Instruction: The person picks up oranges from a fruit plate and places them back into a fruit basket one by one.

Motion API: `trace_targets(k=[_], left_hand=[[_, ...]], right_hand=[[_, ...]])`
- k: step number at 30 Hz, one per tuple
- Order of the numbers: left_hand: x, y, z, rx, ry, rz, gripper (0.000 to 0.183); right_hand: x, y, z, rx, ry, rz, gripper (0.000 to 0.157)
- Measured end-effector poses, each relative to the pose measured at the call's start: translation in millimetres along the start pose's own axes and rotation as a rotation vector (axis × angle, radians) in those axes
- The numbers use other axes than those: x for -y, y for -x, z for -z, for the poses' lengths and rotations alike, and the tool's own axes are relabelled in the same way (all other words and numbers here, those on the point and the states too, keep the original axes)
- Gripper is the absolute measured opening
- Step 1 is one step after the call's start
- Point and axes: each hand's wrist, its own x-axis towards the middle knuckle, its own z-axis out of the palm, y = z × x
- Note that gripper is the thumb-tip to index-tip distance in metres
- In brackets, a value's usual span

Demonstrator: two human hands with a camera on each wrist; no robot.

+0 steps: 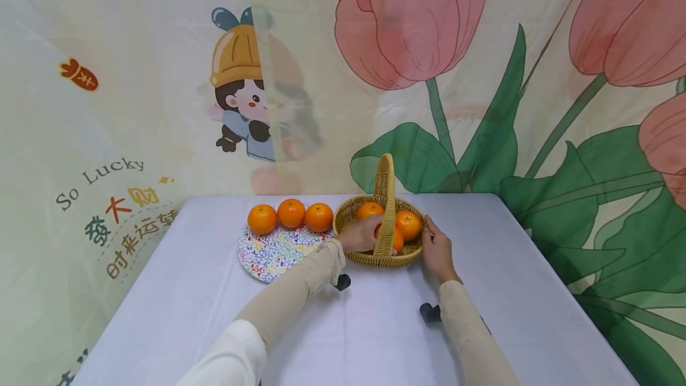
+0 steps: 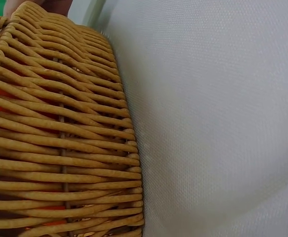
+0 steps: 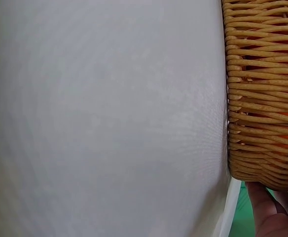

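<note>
A woven wicker basket with a tall arched handle stands towards the back of the table and holds three oranges. My left hand reaches in over its left rim and grips the front orange, partly hidden behind the handle. Behind lie a second orange and a third orange. My right hand holds the basket's right side at the rim. In the right wrist view, fingers of my right hand touch the basket wall. The basket weave fills the left of the left wrist view.
Left of the basket lies a round plate with a colourful squiggle pattern. A left orange, a middle orange and a right orange sit along its back edge. A printed curtain hangs behind the white-covered table.
</note>
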Motion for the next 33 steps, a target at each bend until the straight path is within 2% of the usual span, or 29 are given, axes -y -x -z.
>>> trace_targets(k=[9, 15, 21, 25, 33], left_hand=[[-0.6, -1.9, 0.5, 0.035, 0.011, 0.000, 0.048], [-2.3, -2.3, 2.1, 0.050, -0.014, -0.002, 0.060], [1.6, -0.7, -0.7, 0.044, -0.009, -0.021, 0.059], [2.3, 0.2, -1.1, 0.048, 0.011, 0.015, 0.063], [-0.7, 0.7, 1.4, 0.079, 0.043, 0.095, 0.055]], right_hand=[[2.3, -1.4, 1.3, -0.005, -0.006, -0.001, 0.047], [2.9, -3.3, 2.9, 0.002, -0.026, -0.004, 0.047], [1.6, -2.4, 2.4, -0.004, -0.006, -0.003, 0.047], [-0.6, -2.4, 1.0, 0.006, -0.015, -0.017, 0.047], [-3.5, -2.4, 0.2, 0.022, -0.042, -0.047, 0.048]])
